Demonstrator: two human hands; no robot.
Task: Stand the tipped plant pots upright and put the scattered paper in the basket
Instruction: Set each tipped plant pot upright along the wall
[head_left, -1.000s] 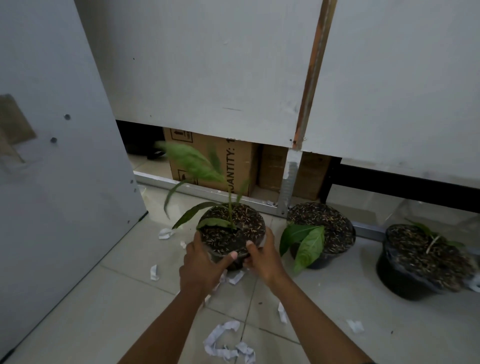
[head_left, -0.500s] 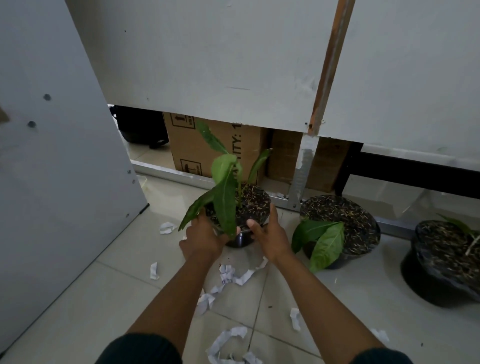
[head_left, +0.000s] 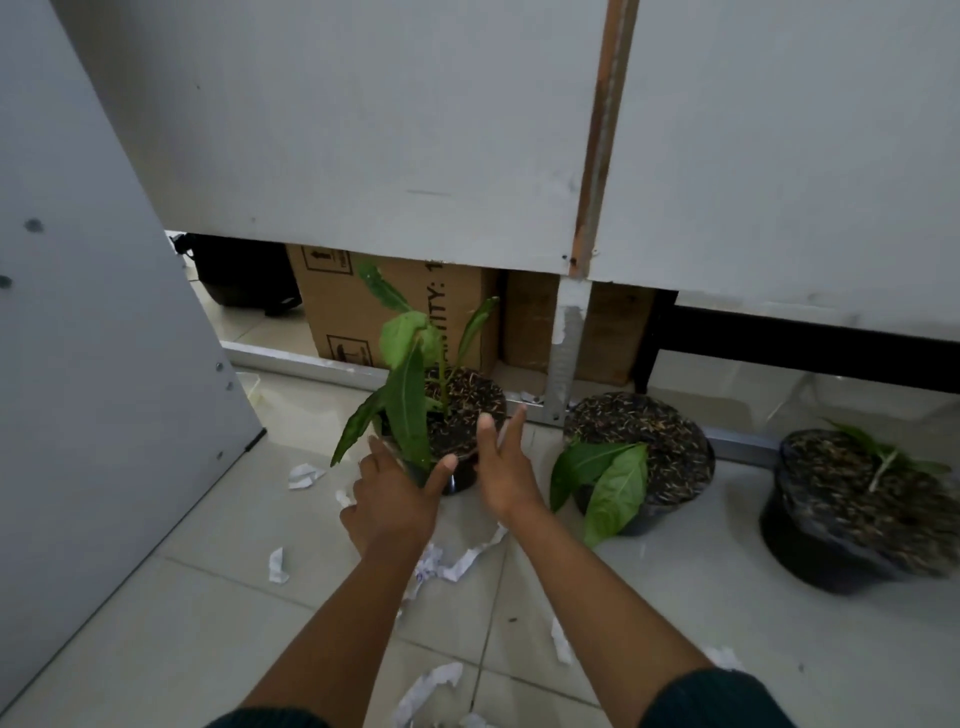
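Note:
A black pot (head_left: 465, 415) with a tall leafy plant stands upright on the tiled floor by the partition's base. My left hand (head_left: 395, 499) is at its near left side, thumb against the pot wall, fingers spread. My right hand (head_left: 506, 467) is open just off its right side, fingers apart. A second pot (head_left: 660, 457) with drooping leaves sits to the right, tilted toward me. A third pot (head_left: 852, 514) stands at the far right. Torn white paper scraps lie around: one (head_left: 304, 475) left of the pot, a strip (head_left: 462, 558) between my arms, another (head_left: 423, 693) near the bottom.
A grey partition wall (head_left: 363, 130) rises behind the pots, with cardboard boxes (head_left: 337, 306) and a dark bag (head_left: 244, 275) in the gap under it. A grey panel (head_left: 93, 364) leans at the left. No basket is in view.
The pot came down from my two-handed grip onto the floor, and both hands have opened and drawn slightly back from it. The camera has moved closer.

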